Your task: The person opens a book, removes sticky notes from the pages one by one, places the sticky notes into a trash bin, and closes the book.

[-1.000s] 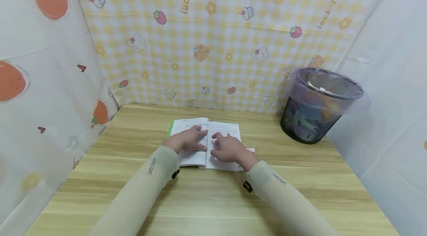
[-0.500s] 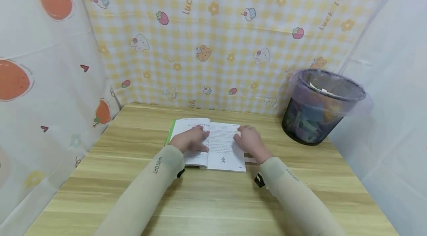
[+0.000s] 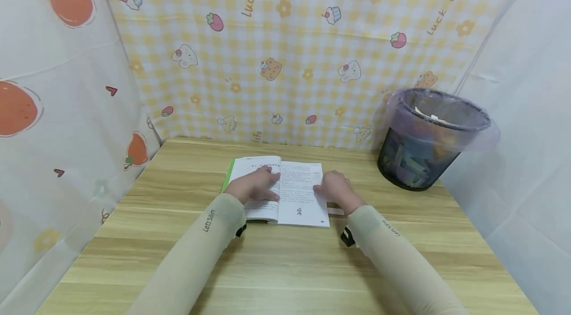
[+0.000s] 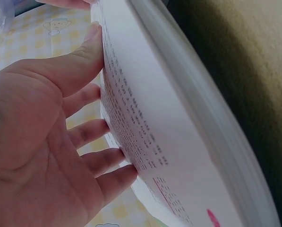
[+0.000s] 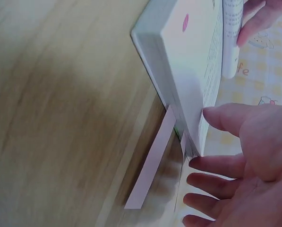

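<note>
An open book (image 3: 300, 188) with printed pages and a green cover edge lies on the wooden table. Spread over its left page is my left hand (image 3: 254, 186), fingertips and thumb pressing lightly on the paper near the spine. At the book's right edge is my right hand (image 3: 337, 188). In the right wrist view the thumb (image 5: 221, 118) touches the right page and the index fingertip meets the page edge, the other fingers extended beyond it. A pale pink paper strip (image 5: 152, 158) sticks out from between the pages under that hand; a second narrow strip end shows beside it.
A dark bin (image 3: 415, 156) with a purple liner and scraps inside stands at the back right of the table (image 3: 276, 270). A yellow checked curtain (image 3: 285, 87) hangs behind, with white cloth at both sides.
My right hand has moved right, from over the right page to the book's outer edge, uncovering that page's text. My left hand has stayed on the left page.
</note>
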{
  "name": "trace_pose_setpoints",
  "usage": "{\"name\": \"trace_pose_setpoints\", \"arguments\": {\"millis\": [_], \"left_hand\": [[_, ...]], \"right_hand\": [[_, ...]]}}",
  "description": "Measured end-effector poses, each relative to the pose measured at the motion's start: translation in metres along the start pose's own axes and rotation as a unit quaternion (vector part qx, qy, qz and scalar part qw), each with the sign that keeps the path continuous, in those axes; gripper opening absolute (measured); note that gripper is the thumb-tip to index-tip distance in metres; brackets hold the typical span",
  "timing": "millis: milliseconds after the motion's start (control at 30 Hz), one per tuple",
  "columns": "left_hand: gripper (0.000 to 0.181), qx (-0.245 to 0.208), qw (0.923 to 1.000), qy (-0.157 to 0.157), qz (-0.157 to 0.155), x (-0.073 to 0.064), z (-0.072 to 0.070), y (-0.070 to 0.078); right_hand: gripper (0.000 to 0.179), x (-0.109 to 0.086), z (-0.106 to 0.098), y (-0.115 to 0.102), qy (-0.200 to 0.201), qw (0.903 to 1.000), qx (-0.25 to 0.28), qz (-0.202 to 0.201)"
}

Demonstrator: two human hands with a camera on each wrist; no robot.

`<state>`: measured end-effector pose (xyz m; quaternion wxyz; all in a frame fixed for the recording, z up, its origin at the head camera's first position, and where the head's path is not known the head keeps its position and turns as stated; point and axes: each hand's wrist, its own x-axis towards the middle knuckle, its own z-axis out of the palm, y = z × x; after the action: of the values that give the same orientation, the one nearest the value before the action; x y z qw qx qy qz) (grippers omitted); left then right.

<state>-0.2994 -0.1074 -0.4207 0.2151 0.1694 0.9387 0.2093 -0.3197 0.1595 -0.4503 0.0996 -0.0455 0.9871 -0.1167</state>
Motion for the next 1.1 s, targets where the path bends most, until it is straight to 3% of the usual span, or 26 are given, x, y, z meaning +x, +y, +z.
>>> {"name": "trace_pose_setpoints", "arguments": {"millis": [200, 400, 567, 700, 767, 833, 900, 1000, 1033, 1067, 1100], "left_hand": [[0.084, 0.005, 1.0, -0.004, -0.008, 0.0, -0.002, 0.001], [0.083, 0.003, 1.0, 0.0, -0.008, -0.003, -0.003, 0.004], [0.083, 0.009, 0.9999, 0.003, -0.004, -0.003, -0.004, 0.004], [0.083, 0.006, 1.0, 0.0, -0.003, -0.002, -0.004, 0.003], [0.084, 0.006, 1.0, -0.001, -0.001, -0.002, -0.004, 0.003], [0.084, 0.004, 1.0, -0.002, 0.001, -0.001, -0.004, 0.003], [0.084, 0.002, 1.0, -0.001, 0.003, -0.001, -0.004, 0.002], [0.083, -0.003, 1.0, 0.0, 0.005, -0.001, -0.002, 0.001], [0.083, -0.004, 1.0, 0.0, 0.005, -0.001, -0.002, 0.001], [0.083, -0.005, 1.0, 0.001, 0.006, -0.001, -0.001, 0.001], [0.083, -0.006, 1.0, 0.001, 0.006, 0.0, -0.001, 0.0]], "right_hand": [[0.035, -0.006, -0.001, -0.007, 0.024, 0.9996, -0.016, -0.005], [0.044, -0.011, -0.004, -0.012, 0.035, 0.9992, -0.01, -0.017], [0.059, -0.011, -0.011, -0.013, 0.04, 0.9954, 0.077, -0.041], [0.061, -0.011, -0.017, -0.013, 0.024, 0.9807, 0.187, -0.051], [0.061, -0.011, -0.019, -0.013, 0.014, 0.9679, 0.246, -0.052], [0.059, -0.011, -0.021, -0.013, 0.008, 0.9467, 0.318, -0.052], [0.057, -0.01, -0.02, -0.012, -0.008, 0.9097, 0.412, -0.055], [0.054, -0.009, -0.015, -0.012, -0.043, 0.8323, 0.551, -0.046], [0.051, -0.008, -0.012, -0.012, -0.055, 0.8178, 0.571, -0.047], [0.049, -0.009, -0.008, -0.013, -0.062, 0.8152, 0.573, -0.052], [0.047, -0.009, -0.004, -0.014, -0.063, 0.8239, 0.561, -0.055]]}}
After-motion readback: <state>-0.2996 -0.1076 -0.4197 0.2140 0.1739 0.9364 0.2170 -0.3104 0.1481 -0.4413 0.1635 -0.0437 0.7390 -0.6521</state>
